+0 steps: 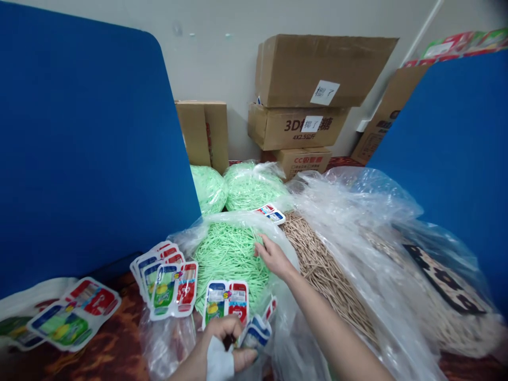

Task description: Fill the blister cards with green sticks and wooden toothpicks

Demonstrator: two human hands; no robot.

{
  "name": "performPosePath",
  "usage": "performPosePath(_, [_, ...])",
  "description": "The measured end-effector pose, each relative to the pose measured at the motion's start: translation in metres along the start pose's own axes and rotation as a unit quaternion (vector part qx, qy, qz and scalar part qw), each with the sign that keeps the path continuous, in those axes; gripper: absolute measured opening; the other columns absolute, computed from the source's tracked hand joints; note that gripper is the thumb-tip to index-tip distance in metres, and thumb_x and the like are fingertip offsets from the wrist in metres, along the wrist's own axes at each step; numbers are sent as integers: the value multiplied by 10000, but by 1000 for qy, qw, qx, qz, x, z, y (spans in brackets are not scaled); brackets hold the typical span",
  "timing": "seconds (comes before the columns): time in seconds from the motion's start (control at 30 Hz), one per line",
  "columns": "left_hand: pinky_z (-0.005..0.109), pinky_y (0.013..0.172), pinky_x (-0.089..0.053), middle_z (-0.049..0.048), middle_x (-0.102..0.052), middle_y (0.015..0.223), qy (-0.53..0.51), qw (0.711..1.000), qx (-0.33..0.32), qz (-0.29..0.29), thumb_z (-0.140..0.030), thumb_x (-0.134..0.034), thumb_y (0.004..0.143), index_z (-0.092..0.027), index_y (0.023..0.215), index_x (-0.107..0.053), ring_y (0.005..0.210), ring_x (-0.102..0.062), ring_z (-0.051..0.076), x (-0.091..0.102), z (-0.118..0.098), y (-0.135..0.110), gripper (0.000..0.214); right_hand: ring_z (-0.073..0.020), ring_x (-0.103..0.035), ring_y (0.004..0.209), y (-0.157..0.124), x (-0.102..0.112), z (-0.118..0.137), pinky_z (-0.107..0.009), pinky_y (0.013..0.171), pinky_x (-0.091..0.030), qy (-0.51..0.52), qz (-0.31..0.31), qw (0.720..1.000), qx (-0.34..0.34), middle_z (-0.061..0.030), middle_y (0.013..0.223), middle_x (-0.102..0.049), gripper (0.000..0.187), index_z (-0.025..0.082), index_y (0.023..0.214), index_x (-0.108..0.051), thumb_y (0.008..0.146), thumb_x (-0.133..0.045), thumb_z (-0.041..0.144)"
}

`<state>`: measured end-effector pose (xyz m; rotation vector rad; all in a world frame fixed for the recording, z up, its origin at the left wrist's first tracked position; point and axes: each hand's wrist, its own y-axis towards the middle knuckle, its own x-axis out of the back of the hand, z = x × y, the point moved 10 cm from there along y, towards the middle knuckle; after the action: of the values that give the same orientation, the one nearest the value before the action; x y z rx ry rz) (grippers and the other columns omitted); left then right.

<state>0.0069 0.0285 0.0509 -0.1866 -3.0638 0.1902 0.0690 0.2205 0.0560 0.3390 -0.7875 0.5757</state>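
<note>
My right hand (274,256) is at the right side of a heap of thin green sticks (226,246) in an open clear plastic bag. Its thumb and fingers are pinched together among the sticks; how many they hold I cannot make out. Low in the view, my left hand (227,341), with white tape on it, is closed around folded printed packets (257,332). Just behind it stands a flat red and blue-green packet (238,297); whether the hand also holds it is hidden. More such packets (174,288) lie fanned out to the left of the sticks.
Brown sticks (317,259) fill another plastic bag on the right, beside pale sticks (444,323). Closed bags of green sticks (254,188) and stacked cardboard boxes (301,127) stand behind. Blue panels (87,137) flank both sides. Other packets (75,317) lie at far left.
</note>
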Motion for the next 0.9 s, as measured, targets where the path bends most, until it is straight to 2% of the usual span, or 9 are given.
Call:
performPosePath(0.1, [243, 518, -239, -56, -410, 583, -11, 1000, 19, 14, -393, -704, 693, -198, 600, -390, 544, -308, 89, -10, 0, 3, 381, -163, -652, 742, 4, -2, -7, -253, 637, -474, 57, 11, 998, -15, -14, 797, -693, 322, 202, 1045, -513, 973, -258, 384])
performPosePath(0.23, [245, 528, -248, -59, -392, 585, -18, 999, 16, 44, -324, -680, 696, -202, 598, -378, 559, -313, 95, -17, -5, 2, 340, -164, -660, 696, 6, -6, -14, -256, 577, -479, 97, 4, 994, -44, -13, 781, -672, 320, 210, 905, -510, 956, -287, 434])
performPosePath(0.4, [241, 503, -229, -56, -398, 590, 4, 999, 5, 43, -270, -682, 655, -199, 591, -380, 546, -313, 91, 1, 0, -5, 316, -157, -580, 521, 8, -4, -12, -270, 558, -434, 101, -24, 992, -71, 38, 573, -565, 180, 231, 763, -477, 889, -457, 359])
performPosePath(0.47, [239, 516, -249, -48, -426, 612, 11, 999, 3, 40, -240, -685, 651, -190, 598, -414, 560, -339, 94, 10, 3, -10, 281, -167, -562, 523, 9, 1, -11, -286, 598, -420, 102, -44, 990, -85, 47, 513, -511, 155, 230, 732, -468, 847, -521, 319])
performPosePath(0.57, [241, 547, -288, -33, -484, 643, -12, 999, -10, 44, -200, -675, 658, -179, 605, -449, 589, -392, 105, 20, 1, -17, 232, -184, -581, 617, 12, 9, -8, -301, 660, -424, 123, -71, 985, -101, 33, 538, -520, 182, 226, 733, -467, 814, -565, 356])
performPosePath(0.63, [235, 542, -288, -36, -481, 641, -16, 998, -23, 51, -180, -672, 648, -179, 588, -445, 587, -392, 105, 25, -5, -20, 235, -174, -583, 632, 12, 13, -2, -300, 654, -445, 156, -79, 979, -106, 23, 604, -553, 248, 224, 788, -472, 836, -512, 464])
performPosePath(0.77, [226, 553, -326, -39, -506, 636, 12, 991, -72, 115, -173, -720, 623, -171, 568, -514, 591, -432, 113, 26, -28, -18, 214, -151, -586, 627, 6, 14, 22, -310, 619, -492, 236, -90, 962, -106, 8, 734, -566, 427, 231, 937, -448, 881, -293, 624])
performPosePath(0.83, [231, 580, -366, -21, -562, 664, 0, 978, -109, 176, -213, -760, 613, -166, 578, -573, 619, -488, 130, 21, -43, -13, 196, -156, -596, 667, -3, 10, 41, -318, 631, -503, 288, -86, 948, -105, -1, 759, -559, 428, 235, 947, -450, 878, -315, 636])
performPosePath(0.9, [240, 593, -393, -4, -603, 691, -19, 965, -129, 228, -239, -770, 612, -162, 587, -614, 624, -523, 139, 17, -53, -4, 175, -160, -601, 703, -14, 0, 62, -323, 654, -508, 392, -71, 911, -105, -3, 773, -555, 381, 239, 936, -468, 859, -431, 610])
